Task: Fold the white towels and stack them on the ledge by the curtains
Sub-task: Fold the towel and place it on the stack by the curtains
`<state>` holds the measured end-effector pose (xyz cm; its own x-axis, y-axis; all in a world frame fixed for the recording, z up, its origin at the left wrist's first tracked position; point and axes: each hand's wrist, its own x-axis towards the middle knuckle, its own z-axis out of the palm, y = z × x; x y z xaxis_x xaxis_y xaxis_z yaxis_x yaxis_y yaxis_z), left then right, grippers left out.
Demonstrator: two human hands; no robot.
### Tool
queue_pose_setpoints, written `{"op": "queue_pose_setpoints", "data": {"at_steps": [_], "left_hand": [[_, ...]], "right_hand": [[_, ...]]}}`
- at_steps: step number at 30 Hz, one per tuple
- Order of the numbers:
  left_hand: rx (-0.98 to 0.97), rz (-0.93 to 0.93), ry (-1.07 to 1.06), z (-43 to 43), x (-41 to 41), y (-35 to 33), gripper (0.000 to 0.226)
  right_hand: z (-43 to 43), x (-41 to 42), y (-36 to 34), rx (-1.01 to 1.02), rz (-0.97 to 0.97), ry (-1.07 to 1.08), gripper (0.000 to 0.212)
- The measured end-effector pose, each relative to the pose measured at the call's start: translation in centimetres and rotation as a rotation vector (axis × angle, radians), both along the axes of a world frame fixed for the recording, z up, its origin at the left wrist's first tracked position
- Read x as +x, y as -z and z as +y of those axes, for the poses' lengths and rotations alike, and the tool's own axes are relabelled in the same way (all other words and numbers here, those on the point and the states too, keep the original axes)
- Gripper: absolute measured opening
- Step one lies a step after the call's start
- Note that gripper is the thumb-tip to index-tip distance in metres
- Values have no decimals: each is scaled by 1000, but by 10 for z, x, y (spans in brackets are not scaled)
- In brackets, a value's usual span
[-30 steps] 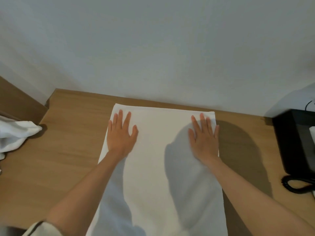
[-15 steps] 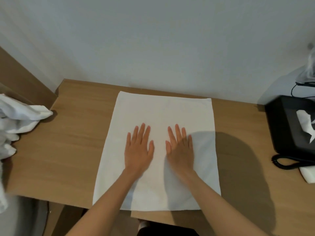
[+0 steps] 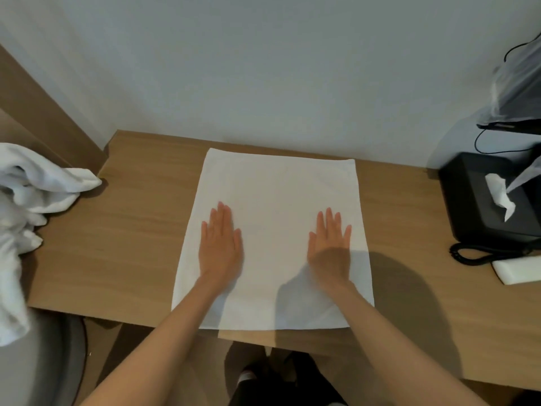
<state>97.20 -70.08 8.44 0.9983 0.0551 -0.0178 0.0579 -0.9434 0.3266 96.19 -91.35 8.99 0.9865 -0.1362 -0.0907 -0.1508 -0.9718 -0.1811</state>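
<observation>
flat white rectangular cloth towel (image 3: 275,186) spread on wooden counter (image 3: 117,244). left grip (image 3: 221,247), right grip (image 3: 330,250) released, palms flat on towel's near half, well apart. crumpled white towel heap (image 3: 29,194) left of towel, black tissue box (image 3: 483,206) right of it.

No writing can be read; the black box (image 3: 468,206) seems too blurred.

Both hands lie flat, palms down, fingers straight and close together, pointing toward 12 o'clock. The left hand (image 3: 221,244) sits at about 7 o'clock from the view's centre and the right hand (image 3: 330,247) at about 5 o'clock, well apart, thumbs on the inner sides. The bare left forearm (image 3: 164,332) enters from 7 o'clock, the right forearm (image 3: 389,332) from 5 o'clock.
</observation>
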Motion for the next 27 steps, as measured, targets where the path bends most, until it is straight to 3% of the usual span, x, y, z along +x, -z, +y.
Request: {"op": "queue_pose_setpoints", "data": {"at_steps": [6,10,17,27], "left_hand": [[15,36,147,-43,-55,7,54],[61,2,162,-11,-62,11,52],[105,39,90,40,-75,10,52],[89,208,81,57,-89,-10,55]], "right_hand": [[57,-45,12,54,32,-53,55],[27,-64,15,57,-13,-112,53],[-23,-94,12,-2,-103,-35,50],[-40,-110,-9,-1,254,38,57]]}}
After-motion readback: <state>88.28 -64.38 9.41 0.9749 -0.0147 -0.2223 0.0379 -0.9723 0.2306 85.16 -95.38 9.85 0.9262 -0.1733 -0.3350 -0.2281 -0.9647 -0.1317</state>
